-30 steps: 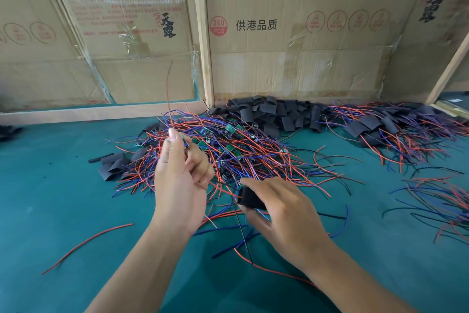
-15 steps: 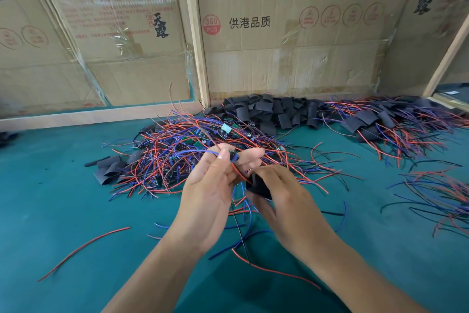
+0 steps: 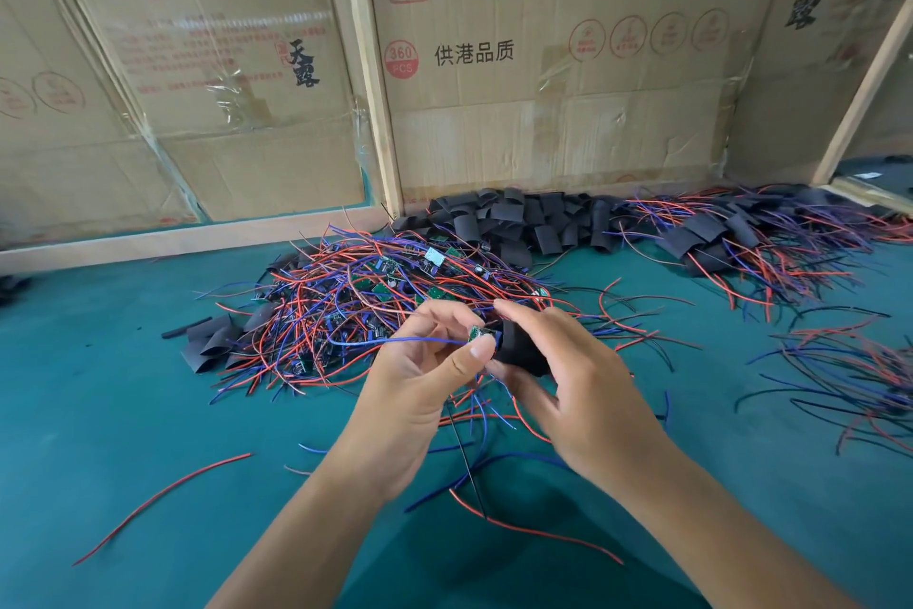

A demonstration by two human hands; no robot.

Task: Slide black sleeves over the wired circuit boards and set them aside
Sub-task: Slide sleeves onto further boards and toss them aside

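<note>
Fingers of the left hand (image 3: 420, 371) were pinched on a small green circuit board (image 3: 477, 333), thumb on top, its blue wire (image 3: 395, 340) trailing off to the left. The right hand (image 3: 568, 361) was curled round a black sleeve (image 3: 518, 351), holding its mouth right against the board's edge. A second earlier the two hands had been apart, the left one up over the tangle picking out a board, the right waiting low with the sleeve; they had since come together above the green table (image 3: 99, 411). To my eye that meant the picking was over and the threading was starting: the board sat at the sleeve's opening but I could not tell whether any of it was inside yet. Behind the hands lay the heap of unsleeved boards and wires (image 3: 375, 292), a stack of spare sleeves (image 3: 514, 218) against the cardboard wall (image 3: 543, 89), and, further right, the pile of finished ones (image 3: 731, 243) where this one should go.
</note>
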